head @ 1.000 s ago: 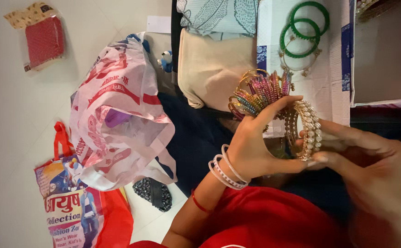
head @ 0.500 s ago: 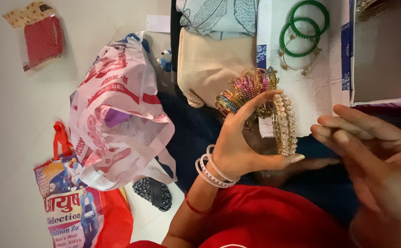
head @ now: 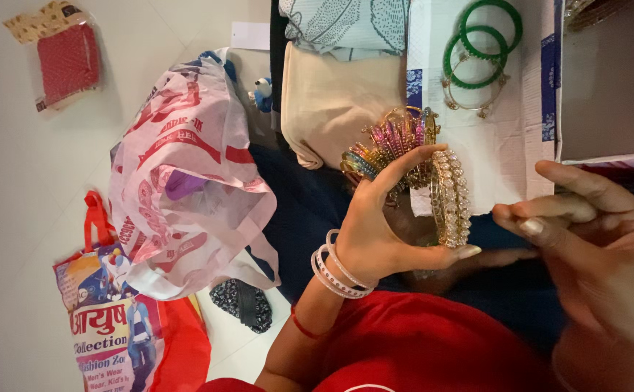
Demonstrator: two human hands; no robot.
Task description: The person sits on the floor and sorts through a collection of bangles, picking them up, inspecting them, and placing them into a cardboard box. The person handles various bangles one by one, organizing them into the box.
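My left hand [head: 383, 229] grips a stack of bangles: several multicoloured ones [head: 388, 142] fanned out at the top and a thick gold stone-set pair [head: 450, 197] held between thumb and forefinger. White bangles circle that wrist. My right hand [head: 592, 247] hovers just right of the gold pair, fingers loosely curled, apart from it and holding nothing. Two green bangles [head: 481, 45] with a thin gold one lie on a white cardboard box flap [head: 513, 138] above.
A pink-printed plastic bag [head: 186, 181] lies left, over a printed shopping bag [head: 113, 327]. Folded beige cloth [head: 331, 101] and patterned cloth [head: 346, 25] sit above. A red packet [head: 66, 62] lies on the floor. An open box [head: 611, 80] stands top right.
My right hand let go of the gold bangle pair and drew back to the right. My left hand shifted the whole stack slightly left and now holds it alone.
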